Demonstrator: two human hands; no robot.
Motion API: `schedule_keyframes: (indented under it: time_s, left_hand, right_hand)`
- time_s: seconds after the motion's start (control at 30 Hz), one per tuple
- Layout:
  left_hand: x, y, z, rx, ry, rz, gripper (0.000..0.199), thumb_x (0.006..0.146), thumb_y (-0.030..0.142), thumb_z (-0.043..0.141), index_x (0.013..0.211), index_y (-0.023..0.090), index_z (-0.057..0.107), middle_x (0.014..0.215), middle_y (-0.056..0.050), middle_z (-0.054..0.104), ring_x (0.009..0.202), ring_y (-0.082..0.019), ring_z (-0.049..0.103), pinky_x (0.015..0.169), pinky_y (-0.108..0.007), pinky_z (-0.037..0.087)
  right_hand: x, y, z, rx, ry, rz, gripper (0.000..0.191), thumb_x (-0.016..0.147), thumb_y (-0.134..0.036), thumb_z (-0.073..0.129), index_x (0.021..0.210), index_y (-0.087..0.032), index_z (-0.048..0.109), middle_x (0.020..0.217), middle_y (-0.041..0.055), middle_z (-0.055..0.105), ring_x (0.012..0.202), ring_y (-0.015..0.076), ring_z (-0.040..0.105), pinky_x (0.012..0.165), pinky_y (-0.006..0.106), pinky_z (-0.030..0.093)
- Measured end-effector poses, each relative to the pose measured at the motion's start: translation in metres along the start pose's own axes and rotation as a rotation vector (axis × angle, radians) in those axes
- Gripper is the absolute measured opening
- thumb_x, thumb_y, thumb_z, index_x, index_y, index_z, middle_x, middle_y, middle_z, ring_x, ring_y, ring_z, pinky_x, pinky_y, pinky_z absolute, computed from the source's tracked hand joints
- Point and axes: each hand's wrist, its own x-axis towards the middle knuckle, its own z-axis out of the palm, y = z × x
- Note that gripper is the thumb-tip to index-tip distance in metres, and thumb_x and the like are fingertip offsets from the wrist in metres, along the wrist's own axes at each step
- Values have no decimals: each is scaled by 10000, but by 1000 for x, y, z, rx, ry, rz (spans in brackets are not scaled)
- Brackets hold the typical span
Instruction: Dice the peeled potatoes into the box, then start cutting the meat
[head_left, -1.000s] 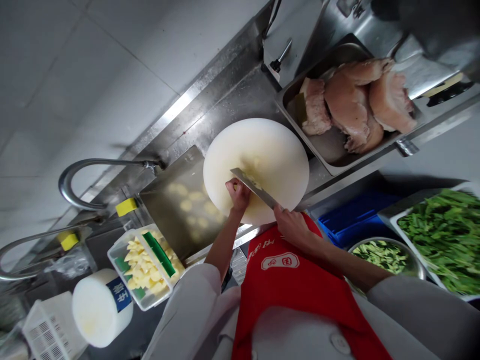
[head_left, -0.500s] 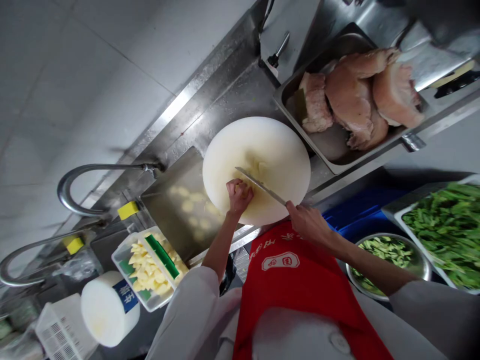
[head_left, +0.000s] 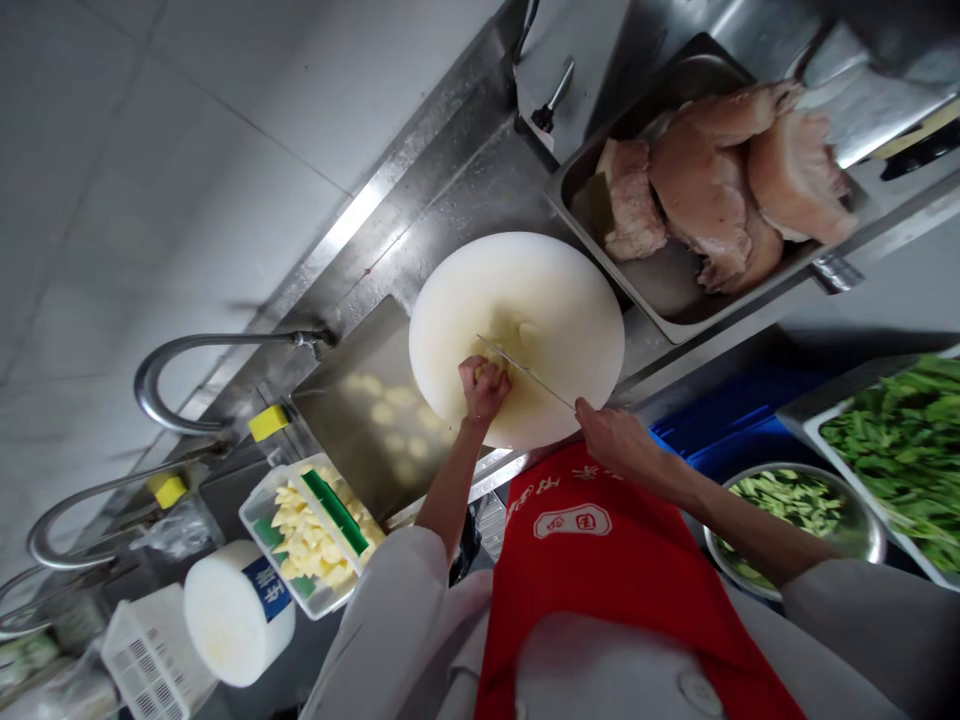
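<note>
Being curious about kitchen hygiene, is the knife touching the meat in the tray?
Apart. The head view shows the knife in the right hand, with white board and tray rim between it and the meat.

The left hand [head_left: 485, 390] curls while the right hand [head_left: 611, 438] grips.

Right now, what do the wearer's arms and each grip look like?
Left sleeve and right sleeve: plain, pale whitish-grey, ending around the elbow. Forearms bare below. Left grip and right grip: five-fingered hands, no gloves visible.
</note>
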Motion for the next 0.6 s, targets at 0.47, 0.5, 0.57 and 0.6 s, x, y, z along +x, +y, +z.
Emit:
schedule_keyframes:
  time_s: [0.47, 0.5, 0.57, 0.6]
  left_hand:
    - [-6, 21, -1, 40, 79, -116, 127, 935, 289, 616, 1028, 204, 633, 1106, -119, 592, 1116, -235, 568, 946, -425, 512]
    - [-6, 22, -2, 35, 84, -111, 128, 937, 292, 616, 1027, 203, 631, 1102, -118, 595, 1118, -235, 569, 950, -427, 511]
    - [-5, 22, -4, 32, 69, -80, 118, 940, 291, 614, 1019, 204, 623, 1099, -116, 600, 1115, -229, 577, 948, -423, 520]
    - [-5, 22, -6, 31, 50, -59, 108, 943, 285, 610, 1014, 204, 618, 1101, -115, 603, 1115, -224, 582, 945, -417, 528]
  right_hand:
    - [-14, 11, 8, 10, -47, 48, 295, 926, -77, 372, 1185, -114, 510, 926, 168, 714, 896, 290, 717, 701, 305, 417]
    - [-10, 12, 8, 18, -35, 39, 275, 936, -97, 383, 1180, -121, 508, 936, 163, 714, 899, 283, 713, 707, 302, 415]
    - [1, 11, 3, 39, -1, 20, 241, 969, -147, 381, 1175, -133, 505, 969, 160, 712, 916, 273, 704, 724, 298, 416]
    - [6, 10, -1, 46, 18, 12, 233, 990, -175, 368, 1174, -137, 506, 983, 161, 710, 924, 270, 700, 730, 297, 418]
